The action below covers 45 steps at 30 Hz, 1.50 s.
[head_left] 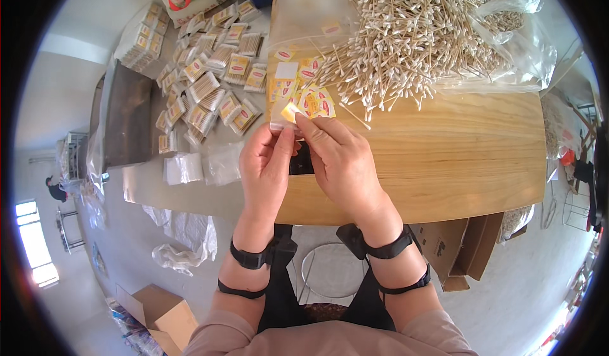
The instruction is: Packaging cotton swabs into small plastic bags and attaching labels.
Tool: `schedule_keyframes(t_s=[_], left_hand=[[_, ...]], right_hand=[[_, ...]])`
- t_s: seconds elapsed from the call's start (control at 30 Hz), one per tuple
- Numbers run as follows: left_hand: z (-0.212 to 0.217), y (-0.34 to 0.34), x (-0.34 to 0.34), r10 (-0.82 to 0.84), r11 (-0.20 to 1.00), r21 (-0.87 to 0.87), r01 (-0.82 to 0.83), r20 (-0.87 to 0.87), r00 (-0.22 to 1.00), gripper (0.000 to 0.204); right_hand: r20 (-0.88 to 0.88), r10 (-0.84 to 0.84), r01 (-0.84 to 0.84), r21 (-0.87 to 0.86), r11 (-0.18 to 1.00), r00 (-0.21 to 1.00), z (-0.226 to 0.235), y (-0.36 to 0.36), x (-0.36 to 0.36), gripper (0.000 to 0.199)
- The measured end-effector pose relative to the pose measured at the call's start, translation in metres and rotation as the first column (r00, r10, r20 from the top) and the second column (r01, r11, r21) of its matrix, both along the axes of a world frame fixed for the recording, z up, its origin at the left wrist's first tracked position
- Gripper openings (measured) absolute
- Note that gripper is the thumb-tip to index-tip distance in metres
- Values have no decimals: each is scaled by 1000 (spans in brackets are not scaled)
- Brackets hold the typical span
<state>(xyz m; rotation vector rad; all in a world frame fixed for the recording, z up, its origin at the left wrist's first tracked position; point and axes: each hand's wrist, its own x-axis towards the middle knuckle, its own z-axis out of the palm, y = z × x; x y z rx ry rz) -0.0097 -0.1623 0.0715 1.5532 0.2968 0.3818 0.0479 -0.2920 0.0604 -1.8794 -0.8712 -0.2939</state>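
Smooth pale wooden tabletop (457,159), rounded edge. Big heap of wooden-stick cotton swabs (412,32) on crinkled clear plastic sheeting (520,58). Loose yellow-and-red paper labels (304,93) lie just before the heap. Left of them, a spread of small clear packets of swabs (209,71) with labels inside; flat empty clear bags (184,168) nearer the table edge. Both hands are raised over the table's near edge, fingers curled: left hand (266,166) pinches a small clear plastic bag (279,118), right hand (342,159) pinches a yellow label (291,111) at its mouth.
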Motion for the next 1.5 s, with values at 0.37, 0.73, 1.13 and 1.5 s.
schedule_keyframes(t_s=[0.37, 0.73, 1.13, 1.5], left_hand=[[-4, 9, -4, -40, 991, -133, 25, -114, 993, 17], [-5, 7, -2, 1, 972, -232, -22, -88, 996, 13], [-11, 9, -4, -25, 1000, -11, 24, -90, 996, 4], [-7, 3, 2, -30, 693, 715, -93, 157, 987, 14]], right_hand=[[110, -28, 39, -102, 994, 994, -2, 0, 6, 40], [114, 9, 0, -77, 997, 993, 3, 1, 6, 36], [26, 50, -53, 110, 993, 998, 5, 2, 6, 32], [-45, -75, 76, 40, 996, 996, -4, -1, 7, 21]])
